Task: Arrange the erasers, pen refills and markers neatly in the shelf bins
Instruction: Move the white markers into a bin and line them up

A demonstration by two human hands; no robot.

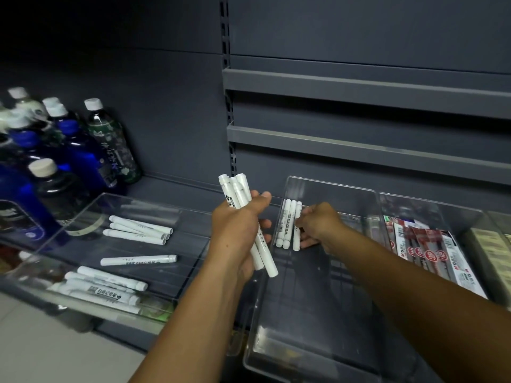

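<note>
My left hand (238,220) grips a bundle of white markers (240,192), held upright and slightly tilted above the gap between two clear bins. My right hand (318,223) is inside the middle clear bin (367,205), its fingers pinching the rightmost of three white markers (287,223) that lie side by side at the bin's far left. The left clear bin (190,244) holds several loose white markers (138,229) lying at mixed angles. A bin on the right holds red-and-white packs of pen refills (431,252).
Dark and blue bottles (69,150) stand at the far left of the shelf. A further bin with pale packets (492,252) sits at the right edge. Grey shelf rails (359,87) run above the bins. Pale floor shows at lower left.
</note>
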